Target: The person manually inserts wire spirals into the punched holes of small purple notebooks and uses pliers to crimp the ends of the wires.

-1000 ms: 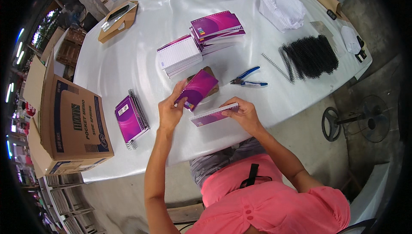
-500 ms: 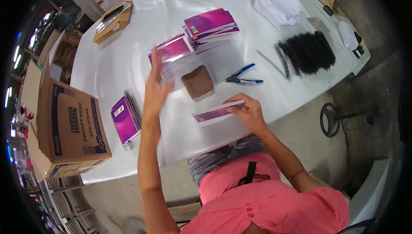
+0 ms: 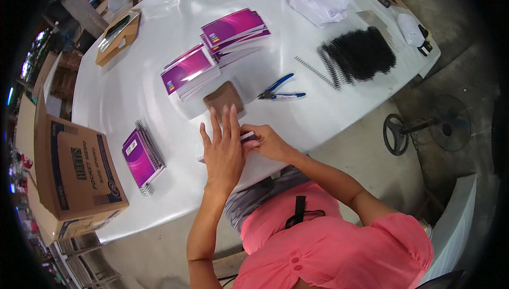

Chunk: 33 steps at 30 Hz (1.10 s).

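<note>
From my distant post, I had the right hand [image 3: 269, 141] closed in a pinch on the right end of a thin purple notebook [image 3: 247, 138], at the near side of the white table [image 3: 177, 130]. The left hand [image 3: 224, 154] spread wide over it, fingers straight and aimed far, hiding most of the cover; whether that palm pressed or merely hovered, I could not tell. In my judgement, good handling called for a firm right pinch and an even left palm, keeping the pages flush. A brown block [image 3: 227, 98] lay at the left fingertips, contact unclear, with pliers [image 3: 282, 88] to its right.
</note>
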Motion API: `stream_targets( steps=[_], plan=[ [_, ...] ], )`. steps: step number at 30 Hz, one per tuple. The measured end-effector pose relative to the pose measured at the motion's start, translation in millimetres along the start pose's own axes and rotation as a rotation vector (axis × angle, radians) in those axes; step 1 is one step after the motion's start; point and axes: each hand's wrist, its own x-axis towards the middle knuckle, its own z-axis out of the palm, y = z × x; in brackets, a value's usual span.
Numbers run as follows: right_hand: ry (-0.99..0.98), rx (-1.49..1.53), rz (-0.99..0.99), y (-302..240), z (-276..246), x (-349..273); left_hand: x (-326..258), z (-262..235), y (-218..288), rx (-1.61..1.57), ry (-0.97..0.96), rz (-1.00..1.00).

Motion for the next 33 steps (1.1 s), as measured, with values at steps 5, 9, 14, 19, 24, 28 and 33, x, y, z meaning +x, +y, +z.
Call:
stream_targets(
  steps=[5,9,14,19,24,28,33],
  plan=[
    [0.164,-0.534,-0.048,-16,-137,38,-5,16,4,0.081,-0.115,0.037],
    [0.53,-1.06,0.008,-2,-210,57,-3,7,8,0.022,-0.166,0.044],
    [0.469,0.143,0.316,-24,-299,61,-5,5,8,-0.021,-0.194,0.021],
    [0.278,0.796,0.134,-44,-319,48,-6,11,3,-0.076,-0.094,0.009],
    [0.256,-0.227,0.094,-38,-282,50,-4,11,4,-0.069,-0.134,0.025],
    [0.443,-0.986,0.119,-48,-263,53,-8,10,2,-0.083,-0.124,0.014],
    [0.47,-1.53,0.337,-30,-259,48,-6,10,5,-0.09,-0.08,0.033]
  ],
)
